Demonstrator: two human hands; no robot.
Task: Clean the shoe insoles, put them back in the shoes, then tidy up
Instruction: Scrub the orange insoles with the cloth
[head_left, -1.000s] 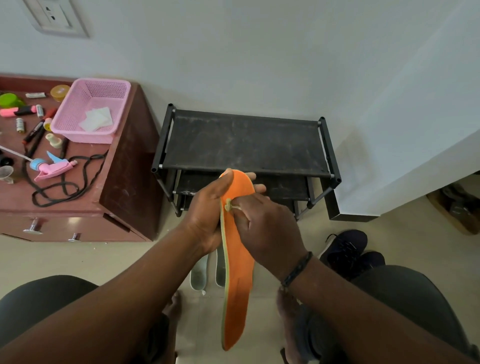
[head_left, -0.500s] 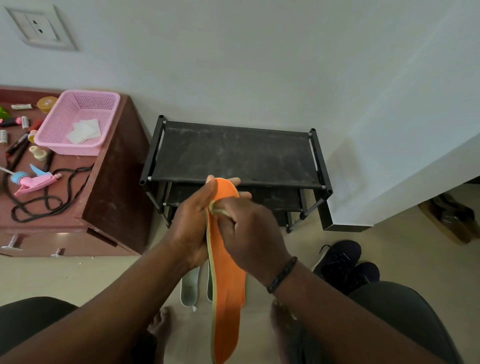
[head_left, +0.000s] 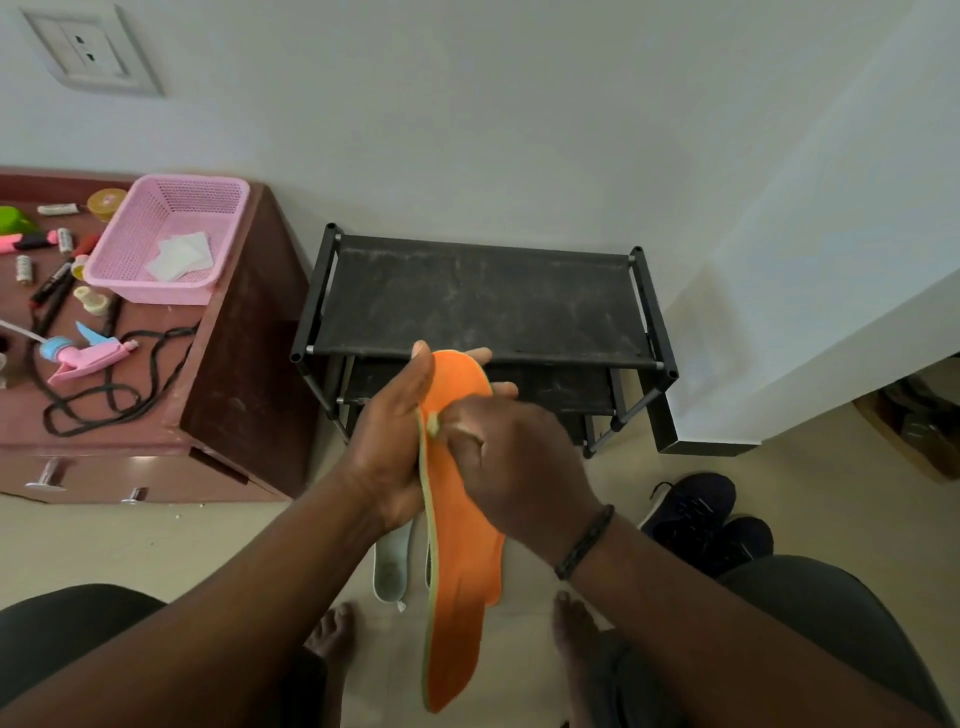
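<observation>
Left hand (head_left: 395, 441) grips the orange insole (head_left: 460, 545) at its toe end, frame centre; right hand (head_left: 514, 467) pinches a small pale wad (head_left: 434, 426) against the insole's edge. Another pale insole (head_left: 390, 566) lies on the floor beneath. Dark shoes (head_left: 701, 525) sit lower right. Pink basket (head_left: 171, 234) and pink spray head (head_left: 85, 356) on the cabinet at left. No writing is legible.

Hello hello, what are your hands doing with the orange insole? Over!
Left hand grips orange insole from behind. Right hand pinches small wipe, rubbing insole's upper part. Dark shoes wait on floor. Nothing in the way.
</observation>
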